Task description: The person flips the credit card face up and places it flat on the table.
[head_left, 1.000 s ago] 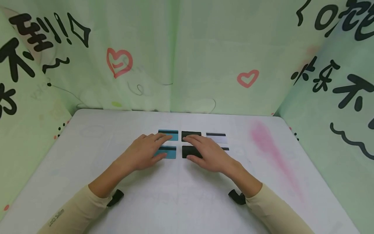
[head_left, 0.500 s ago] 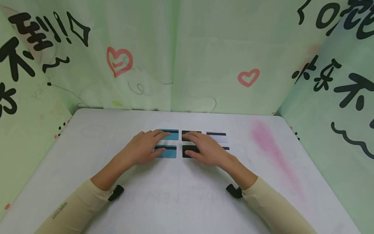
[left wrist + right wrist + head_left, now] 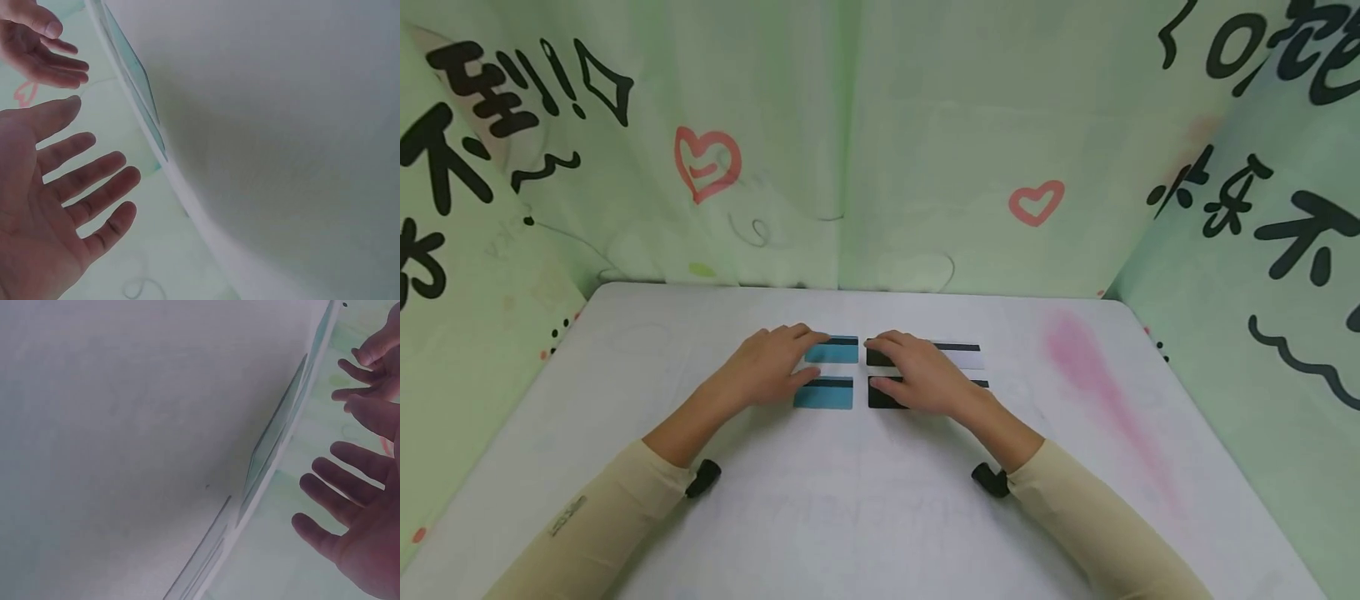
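Observation:
Two rows of magnetic-stripe cards lie flat on the white table. On the left are an upper blue card (image 3: 833, 353) and a lower blue card (image 3: 824, 397). Beside them, an upper black card (image 3: 878, 359) and a lower black card (image 3: 886, 401) are partly covered in the head view. An upper white card (image 3: 964, 359) lies farther right; below it, the lower one shows only its dark stripe (image 3: 981, 384). My left hand (image 3: 771, 367) hovers at the blue cards' left side, fingers spread (image 3: 112, 165). Over the black cards hovers my right hand (image 3: 928, 375), its fingers loosely bent and holding nothing.
The white table (image 3: 850, 517) has a pink smear (image 3: 1097, 392) on its right part. Green curtains (image 3: 925, 150) with black writing and red hearts stand around its back and sides. A black wrist piece (image 3: 703, 479) sits under the left cuff, another (image 3: 990, 480) by the right.
Both hands have shifted slightly forward, and the left has drawn a little left, uncovering more of the blue cards. The cards lie in the same arrangement.

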Tool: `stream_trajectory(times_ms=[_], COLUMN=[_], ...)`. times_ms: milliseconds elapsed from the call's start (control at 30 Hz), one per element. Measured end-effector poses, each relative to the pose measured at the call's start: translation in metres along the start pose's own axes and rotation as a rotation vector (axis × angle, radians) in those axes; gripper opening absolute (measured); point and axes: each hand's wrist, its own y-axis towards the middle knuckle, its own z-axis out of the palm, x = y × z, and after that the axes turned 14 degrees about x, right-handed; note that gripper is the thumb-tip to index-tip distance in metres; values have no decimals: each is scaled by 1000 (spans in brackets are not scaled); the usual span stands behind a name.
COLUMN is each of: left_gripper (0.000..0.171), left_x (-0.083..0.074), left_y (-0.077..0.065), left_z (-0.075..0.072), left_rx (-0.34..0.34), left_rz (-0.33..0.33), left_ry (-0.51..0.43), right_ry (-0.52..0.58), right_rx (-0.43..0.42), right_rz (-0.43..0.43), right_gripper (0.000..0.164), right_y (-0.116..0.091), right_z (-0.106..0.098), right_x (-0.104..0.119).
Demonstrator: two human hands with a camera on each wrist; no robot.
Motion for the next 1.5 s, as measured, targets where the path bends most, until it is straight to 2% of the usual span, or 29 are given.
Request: stream_trajectory(times_ms=[133,300,767,1167,1500], left_gripper=[53,52,54,55,54], left_x=[4,7,11,17,20], left_y=[6,13,21,32,36], left_z=[0,-1,-6,-9,-13], left_rx=[23,26,87,118,134], left_rz=[-26,-22,-47,-67,-62], left_ry=[13,31,51,41,37], right_ry=[-11,-23,-19,-58,-95], right_rx=[6,17,41,129,169], right_rz=[13,41,81,132,152], right_gripper=[52,52,52,51,53], right_y=[7,14,22,41,54], right_z=[2,2,-3,-15,-14], right_x=[-1,-2,-6,2,7])
